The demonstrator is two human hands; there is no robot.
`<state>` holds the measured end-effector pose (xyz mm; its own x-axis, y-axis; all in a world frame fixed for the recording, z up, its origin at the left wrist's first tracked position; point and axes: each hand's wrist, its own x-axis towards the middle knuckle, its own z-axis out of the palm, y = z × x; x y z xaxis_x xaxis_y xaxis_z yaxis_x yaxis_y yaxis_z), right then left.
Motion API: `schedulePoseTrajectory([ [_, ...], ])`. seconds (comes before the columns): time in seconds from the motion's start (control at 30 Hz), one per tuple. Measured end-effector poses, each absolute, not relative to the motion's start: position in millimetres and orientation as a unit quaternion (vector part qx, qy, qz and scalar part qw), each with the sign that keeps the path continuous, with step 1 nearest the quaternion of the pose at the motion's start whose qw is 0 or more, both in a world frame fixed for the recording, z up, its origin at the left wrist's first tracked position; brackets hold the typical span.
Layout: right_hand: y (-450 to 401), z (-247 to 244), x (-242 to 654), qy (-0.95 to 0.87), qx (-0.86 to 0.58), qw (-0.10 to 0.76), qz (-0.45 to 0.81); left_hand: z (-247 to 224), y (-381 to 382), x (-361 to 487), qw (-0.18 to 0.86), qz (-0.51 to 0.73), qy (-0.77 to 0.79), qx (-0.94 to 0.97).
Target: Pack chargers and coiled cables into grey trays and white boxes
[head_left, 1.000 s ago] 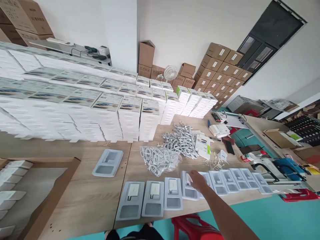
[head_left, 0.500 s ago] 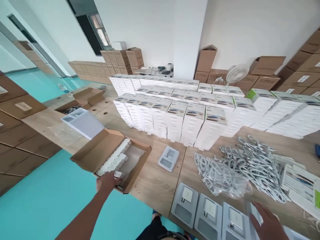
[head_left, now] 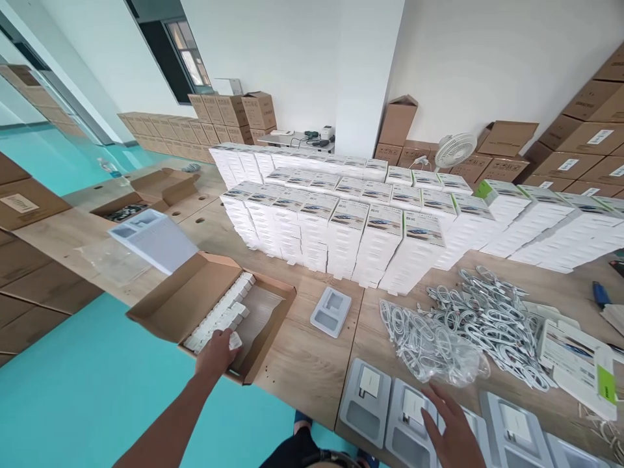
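My left hand point(head_left: 215, 356) reaches into the near end of an open cardboard box point(head_left: 273, 325). Its fingers are closed on a small white block that looks like a power adapter point(head_left: 234, 340). A row of similar white blocks point(head_left: 221, 312) lines the left side of this box. Over the row of grey moulded trays at the front edge, my right hand point(head_left: 453, 426) is spread with nothing visible in it. It partly covers one white-topped tray and is beside another grey tray point(head_left: 409, 442). Whitish flat pieces point(head_left: 370, 382) sit in these trays' upper recesses.
One grey tray point(head_left: 331, 312) lies apart mid-table. Coiled white cables point(head_left: 497, 325), some in a clear plastic bag point(head_left: 439, 351), lie at right beside flattened printed packaging point(head_left: 575, 354). Tall stacks of white boxes point(head_left: 346, 244) stand behind. Stacked trays point(head_left: 160, 244) lie at left.
My right hand has moved left along the tray row, uncovering a tray with a white piece. My left hand stays at the box, gripping a white block. The view has shifted slightly.
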<state>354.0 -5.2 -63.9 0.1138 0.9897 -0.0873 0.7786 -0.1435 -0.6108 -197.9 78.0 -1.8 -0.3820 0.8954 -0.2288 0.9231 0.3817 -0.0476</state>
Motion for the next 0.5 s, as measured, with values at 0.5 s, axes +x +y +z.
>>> schedulePoseTrajectory([
  [0.5, 63, 47, 158, -0.445, -0.664, 0.334, 0.499, -6, 116, -52, 0.260, 0.240, 0.532, 0.769],
])
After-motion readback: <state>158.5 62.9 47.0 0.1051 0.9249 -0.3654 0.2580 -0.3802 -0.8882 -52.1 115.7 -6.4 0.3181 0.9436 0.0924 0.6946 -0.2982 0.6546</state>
